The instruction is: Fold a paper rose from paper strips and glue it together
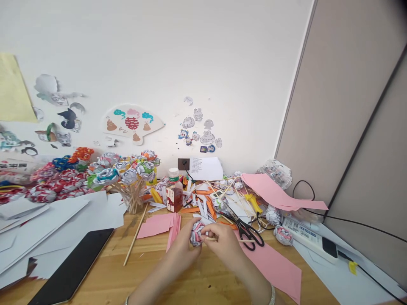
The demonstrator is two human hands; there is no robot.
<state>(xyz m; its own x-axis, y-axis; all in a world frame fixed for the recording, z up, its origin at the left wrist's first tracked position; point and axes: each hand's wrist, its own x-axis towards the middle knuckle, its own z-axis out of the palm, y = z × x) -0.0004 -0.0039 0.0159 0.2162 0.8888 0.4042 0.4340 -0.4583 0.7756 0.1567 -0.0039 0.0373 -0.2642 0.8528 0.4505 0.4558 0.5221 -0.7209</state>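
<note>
Over the wooden table, my left hand (187, 240) is closed around a pink-and-white paper flower (196, 234) with folded, layered petals. My right hand (221, 240) meets the flower from the right, its thumb and fingers pinched together. A thin wooden stick (246, 241) runs through the right hand and pokes out past it, with its near end by the flower. Whether the stick touches the flower is hidden by my fingers. Black-handled scissors (243, 228) lie just beyond my right hand, on pink paper (276, 267).
A bottle of reddish liquid (174, 192) stands behind my hands. Finished paper flowers (127, 169) on sticks fill a holder at left. A black tablet-like slab (73, 267), white sheets (47, 224), a loose stick (135, 237), paper scraps and a power strip (308, 237) surround the workspace.
</note>
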